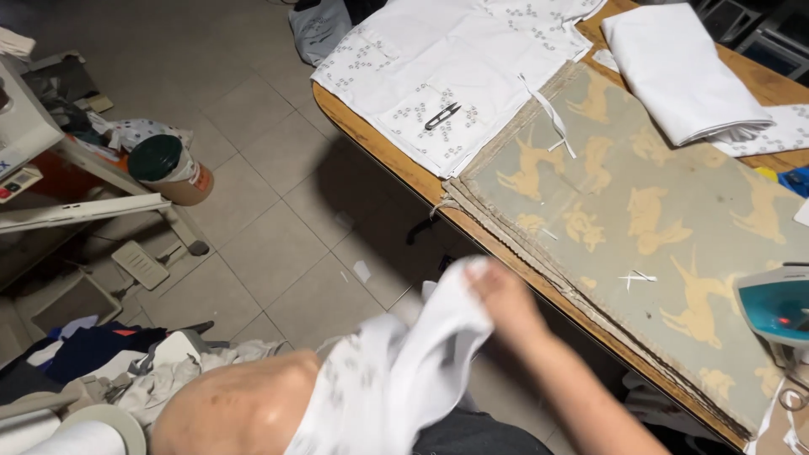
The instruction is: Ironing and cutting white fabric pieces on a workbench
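Gripping a bunched white cloth, the right hand was closed tight on its top edge, blurred; the cloth hung down over the bare knee, near the table edge. Left hand wasn't in view, can't tell its state. Just right of the hand lay the grey deer-print pad; far side held a flat white printed garment w/ small thread snips on top, plus a folded white stack. A teal iron sat at the right edge. Risk, as I judge it: loose cloth swinging could snag the table corner or drag onto the tiled floor & pick up dirt; iron's close too, so a wide swing might brush it.
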